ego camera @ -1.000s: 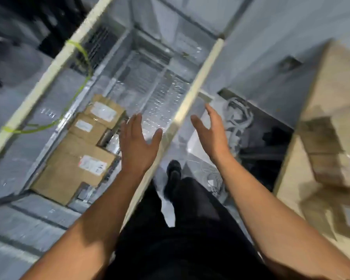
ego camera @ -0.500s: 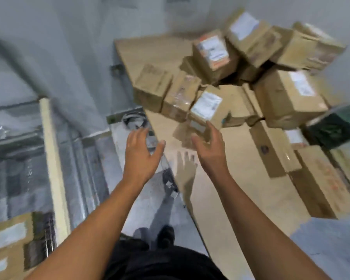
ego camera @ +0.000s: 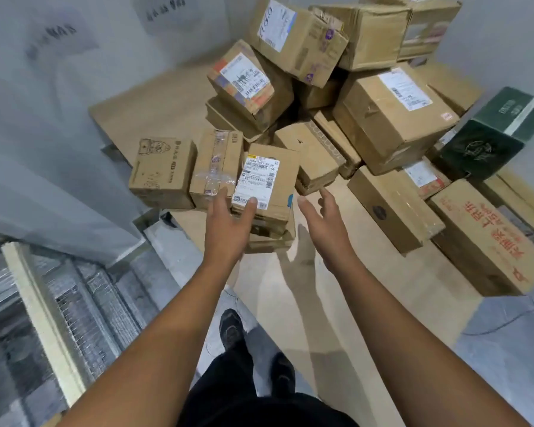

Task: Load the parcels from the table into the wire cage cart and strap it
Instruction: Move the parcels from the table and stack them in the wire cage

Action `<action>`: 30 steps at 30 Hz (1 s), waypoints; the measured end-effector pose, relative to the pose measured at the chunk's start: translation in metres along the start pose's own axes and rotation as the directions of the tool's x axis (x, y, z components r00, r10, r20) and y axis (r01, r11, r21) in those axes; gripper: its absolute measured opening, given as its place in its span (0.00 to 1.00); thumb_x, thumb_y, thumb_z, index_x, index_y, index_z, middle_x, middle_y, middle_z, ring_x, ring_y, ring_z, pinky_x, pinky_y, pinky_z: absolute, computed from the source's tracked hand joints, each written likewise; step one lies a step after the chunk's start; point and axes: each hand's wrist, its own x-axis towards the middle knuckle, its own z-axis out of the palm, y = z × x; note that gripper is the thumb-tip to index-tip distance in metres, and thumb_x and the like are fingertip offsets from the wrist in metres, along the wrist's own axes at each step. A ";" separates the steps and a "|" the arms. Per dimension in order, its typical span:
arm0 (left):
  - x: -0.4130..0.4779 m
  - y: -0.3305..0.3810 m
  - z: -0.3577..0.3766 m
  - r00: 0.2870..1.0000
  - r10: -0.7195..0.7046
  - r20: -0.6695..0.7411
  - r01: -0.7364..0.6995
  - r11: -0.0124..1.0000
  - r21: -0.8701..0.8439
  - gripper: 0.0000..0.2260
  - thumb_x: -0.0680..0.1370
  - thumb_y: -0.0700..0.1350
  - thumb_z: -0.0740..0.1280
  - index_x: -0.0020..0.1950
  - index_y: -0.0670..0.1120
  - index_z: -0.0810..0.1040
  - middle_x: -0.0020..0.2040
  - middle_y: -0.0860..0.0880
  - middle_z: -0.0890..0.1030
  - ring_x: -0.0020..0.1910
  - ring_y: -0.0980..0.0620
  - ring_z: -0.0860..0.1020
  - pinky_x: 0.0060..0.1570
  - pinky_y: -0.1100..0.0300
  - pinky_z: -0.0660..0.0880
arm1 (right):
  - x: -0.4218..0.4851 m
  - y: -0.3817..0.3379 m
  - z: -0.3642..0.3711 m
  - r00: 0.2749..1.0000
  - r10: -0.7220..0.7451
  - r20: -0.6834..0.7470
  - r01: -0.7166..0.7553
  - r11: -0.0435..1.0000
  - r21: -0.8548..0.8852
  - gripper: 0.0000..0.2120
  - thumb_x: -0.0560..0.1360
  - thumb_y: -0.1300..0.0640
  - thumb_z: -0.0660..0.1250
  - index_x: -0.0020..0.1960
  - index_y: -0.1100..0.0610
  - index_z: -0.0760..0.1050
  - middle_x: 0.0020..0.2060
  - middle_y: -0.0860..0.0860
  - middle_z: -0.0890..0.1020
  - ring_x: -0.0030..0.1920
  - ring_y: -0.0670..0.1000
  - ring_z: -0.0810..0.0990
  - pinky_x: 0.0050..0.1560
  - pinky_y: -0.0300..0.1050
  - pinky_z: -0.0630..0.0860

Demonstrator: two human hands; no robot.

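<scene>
Now: labelled parcel btwn hands; L hand fingers spread over near edge, R hand fingers spread, just beside.

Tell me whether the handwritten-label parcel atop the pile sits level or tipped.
Tipped. The parcel lies slanted on the pile, its labelled face sloping and one corner raised well above the others.

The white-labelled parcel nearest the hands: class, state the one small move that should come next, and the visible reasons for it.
Probably close both hands on the white-labelled parcel, one at each side. The left hand and right hand are open and flank it, it is the nearest one, and nothing rests on it.
</scene>
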 end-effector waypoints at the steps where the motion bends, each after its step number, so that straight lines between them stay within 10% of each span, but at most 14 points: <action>1: 0.009 0.000 0.001 1.000 -0.013 0.024 0.013 1.000 -0.004 0.35 0.81 0.62 0.67 0.82 0.48 0.60 0.81 0.48 0.65 0.78 0.49 0.65 0.69 0.59 0.62 | 0.006 -0.002 0.005 1.000 0.017 0.007 -0.018 1.000 0.009 0.38 0.76 0.32 0.65 0.82 0.41 0.58 0.80 0.48 0.63 0.79 0.50 0.63 0.70 0.49 0.67; 10: 0.033 -0.012 0.004 0.984 -0.027 0.176 0.048 0.992 -0.119 0.24 0.80 0.52 0.72 0.75 0.56 0.72 0.61 0.63 0.81 0.56 0.69 0.79 0.50 0.74 0.72 | 0.013 -0.014 0.042 0.994 -0.007 0.113 0.000 0.998 0.062 0.23 0.78 0.37 0.65 0.72 0.30 0.67 0.64 0.33 0.79 0.62 0.37 0.79 0.65 0.49 0.77; 18: -0.017 0.001 -0.025 0.995 -0.002 -0.099 -0.032 0.941 -0.338 0.18 0.81 0.49 0.72 0.66 0.49 0.69 0.60 0.57 0.77 0.54 0.72 0.76 0.50 0.76 0.73 | -0.027 -0.037 0.046 0.958 -0.241 0.157 0.211 0.960 0.186 0.22 0.78 0.40 0.66 0.71 0.32 0.67 0.68 0.43 0.77 0.65 0.41 0.79 0.60 0.43 0.81; 26: -0.092 -0.044 -0.121 0.888 -0.155 -0.434 -0.055 0.899 -0.434 0.24 0.82 0.53 0.69 0.76 0.56 0.66 0.69 0.59 0.76 0.64 0.68 0.75 0.61 0.69 0.74 | -0.091 -0.062 0.141 0.763 -0.412 0.499 0.412 0.904 0.116 0.24 0.81 0.51 0.68 0.75 0.44 0.70 0.71 0.47 0.76 0.72 0.45 0.74 0.74 0.54 0.72; 30: -0.125 -0.086 -0.179 0.790 -0.249 -0.560 -0.040 0.891 -0.453 0.26 0.82 0.55 0.69 0.78 0.54 0.68 0.71 0.53 0.77 0.70 0.55 0.76 0.72 0.49 0.72 | -0.128 -0.068 0.212 0.614 -0.411 0.674 0.510 0.858 0.060 0.25 0.81 0.51 0.68 0.77 0.44 0.69 0.67 0.44 0.75 0.66 0.32 0.73 0.69 0.33 0.71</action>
